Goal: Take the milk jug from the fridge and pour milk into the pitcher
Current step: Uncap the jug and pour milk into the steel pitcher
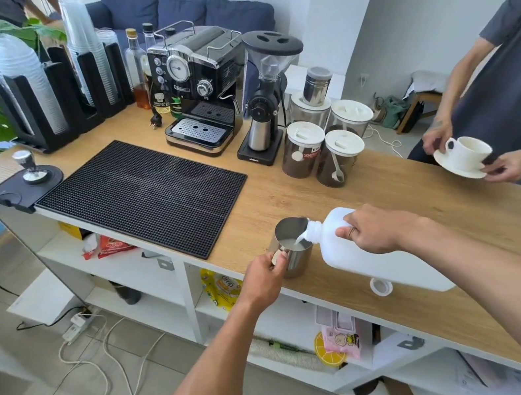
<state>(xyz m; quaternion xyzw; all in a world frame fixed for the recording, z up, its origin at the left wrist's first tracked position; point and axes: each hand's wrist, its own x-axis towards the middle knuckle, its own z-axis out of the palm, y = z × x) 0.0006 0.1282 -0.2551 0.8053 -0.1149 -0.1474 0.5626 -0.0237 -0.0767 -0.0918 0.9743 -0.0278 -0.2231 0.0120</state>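
Centrally, near the front edge of the light wooden countertop (391, 195), a polished stainless-steel milk pitcher (292, 247) stands upright while milk is poured into it. The left hand (263, 271) is clenched around the pitcher's handle on its near side, steadying the vessel. The right hand (377, 229) grasps the handle of a white translucent plastic milk jug (367, 258), which is tilted steeply so that its threaded neck rests over the pitcher's rim; a white stream of milk (301, 240) runs from the neck into the pitcher, whose bottom already shows a shallow white pool. Just beside the jug's lower body, at the counter's front edge, lies the jug's round white cap (381, 286), apart from the neck. To the left of the pitcher, a black ribbed rubber bar mat (143, 193) covers the counter without touching it. Behind the mat stand a black-and-chrome espresso machine (197, 86) and, to its right, a black coffee grinder with a clear hopper (265, 92); clear canisters with white lids (323, 148) are grouped beside the grinder. At the far right, a second person holds a white cup on a white saucer (462, 156) with both hands above the counter's edge.
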